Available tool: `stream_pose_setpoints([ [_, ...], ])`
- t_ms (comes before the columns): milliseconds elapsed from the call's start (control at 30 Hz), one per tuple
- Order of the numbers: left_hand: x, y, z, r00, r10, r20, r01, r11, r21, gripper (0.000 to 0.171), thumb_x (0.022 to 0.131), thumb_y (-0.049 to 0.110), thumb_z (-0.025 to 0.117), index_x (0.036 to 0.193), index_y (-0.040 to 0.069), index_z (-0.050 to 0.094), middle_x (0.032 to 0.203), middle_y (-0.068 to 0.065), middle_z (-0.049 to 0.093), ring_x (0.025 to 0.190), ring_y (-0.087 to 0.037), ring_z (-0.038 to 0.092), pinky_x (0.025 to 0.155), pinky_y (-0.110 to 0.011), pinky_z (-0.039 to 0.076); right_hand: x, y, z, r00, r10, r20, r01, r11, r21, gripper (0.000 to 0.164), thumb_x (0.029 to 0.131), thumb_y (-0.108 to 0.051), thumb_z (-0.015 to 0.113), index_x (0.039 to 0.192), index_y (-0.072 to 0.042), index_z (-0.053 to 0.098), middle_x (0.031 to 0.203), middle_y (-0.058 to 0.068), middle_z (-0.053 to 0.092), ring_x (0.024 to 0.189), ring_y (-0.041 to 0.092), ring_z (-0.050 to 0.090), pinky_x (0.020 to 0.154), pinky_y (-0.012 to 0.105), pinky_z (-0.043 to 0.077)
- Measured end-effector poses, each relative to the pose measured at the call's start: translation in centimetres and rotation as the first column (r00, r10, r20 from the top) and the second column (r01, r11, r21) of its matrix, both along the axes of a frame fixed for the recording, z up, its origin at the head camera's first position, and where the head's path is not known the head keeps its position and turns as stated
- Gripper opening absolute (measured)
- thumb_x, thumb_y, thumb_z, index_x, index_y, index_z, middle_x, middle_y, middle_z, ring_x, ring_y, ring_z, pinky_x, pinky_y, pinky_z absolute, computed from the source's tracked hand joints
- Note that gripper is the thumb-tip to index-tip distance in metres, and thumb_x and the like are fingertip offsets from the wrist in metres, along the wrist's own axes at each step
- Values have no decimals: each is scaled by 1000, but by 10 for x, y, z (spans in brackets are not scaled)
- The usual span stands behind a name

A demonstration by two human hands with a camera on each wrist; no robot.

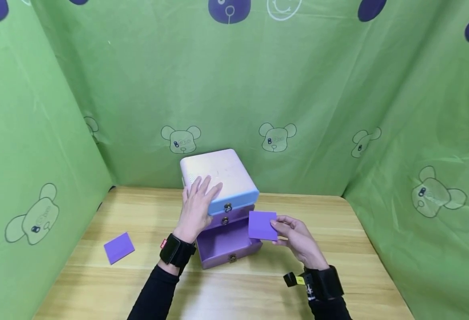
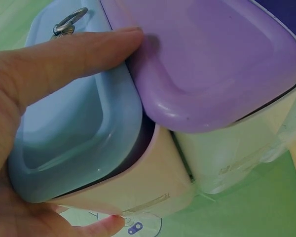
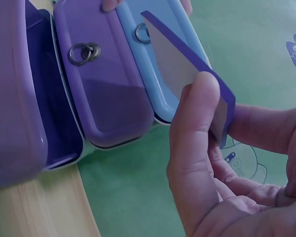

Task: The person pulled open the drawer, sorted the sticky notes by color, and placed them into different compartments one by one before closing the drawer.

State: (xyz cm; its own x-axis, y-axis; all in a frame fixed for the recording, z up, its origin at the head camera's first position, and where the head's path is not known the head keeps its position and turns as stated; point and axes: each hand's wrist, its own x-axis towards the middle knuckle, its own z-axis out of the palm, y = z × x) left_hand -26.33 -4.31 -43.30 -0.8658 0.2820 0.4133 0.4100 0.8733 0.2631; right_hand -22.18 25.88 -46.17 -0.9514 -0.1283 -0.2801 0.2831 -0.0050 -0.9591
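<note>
1 purple card (image 1: 260, 225), likely light, bendable, best edge-held, is pinched by the right hand (image 1: 298, 239); the cabinet (image 1: 236, 178) is touched by the spread left hand (image 1: 195, 208).

The drawer chest (image 1: 218, 171) stands toward the back of the worktop (image 1: 370, 275), cloth backdrop (image 1: 226, 80) behind it, bottom drawer (image 1: 221, 260) jutting out in front. One sheet (image 1: 119, 248) lies to its left; the right hand (image 1: 300, 240) holds a second sheet (image 1: 261, 226) at its front right, the left hand (image 1: 196, 209) rests on top.
</note>
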Motion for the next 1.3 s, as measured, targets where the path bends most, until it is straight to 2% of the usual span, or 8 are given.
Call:
stream_pose_setpoints([
  [200,0,0,0,1000,-4,1,4,1000,8,103,57,0,93,148,24,51,162,-16,38,151,-42,32,115,-76,29,-3,-10,-4,1000,20,7,-20,1000,12,38,97,-17,68,126,4,54,100,2,65,84,14,69,69,25,63],
  [533,0,0,0,1000,-5,-8,5,1000,-2,103,57,1,94,148,24,51,161,-16,40,150,-42,33,115,-76,30,-7,-26,-11,1000,6,-7,-6,999,47,33,96,-13,68,123,2,57,95,0,72,80,17,70,67,30,64],
  [1033,-2,-1,0,1000,-2,-22,2,1000,-4,102,58,2,94,147,24,51,161,-16,40,150,-42,33,115,-75,29,-16,-41,-14,998,44,-38,-39,994,102,38,96,-15,69,128,3,60,99,7,74,78,19,72,68,30,64],
  [1300,-1,-1,0,1000,-3,-19,3,1000,-13,102,57,3,94,147,24,51,160,-16,41,150,-42,34,115,-75,30,-22,-45,-19,998,60,-23,-58,994,98,36,95,-12,68,127,3,61,98,7,74,78,20,73,66,30,64],
])
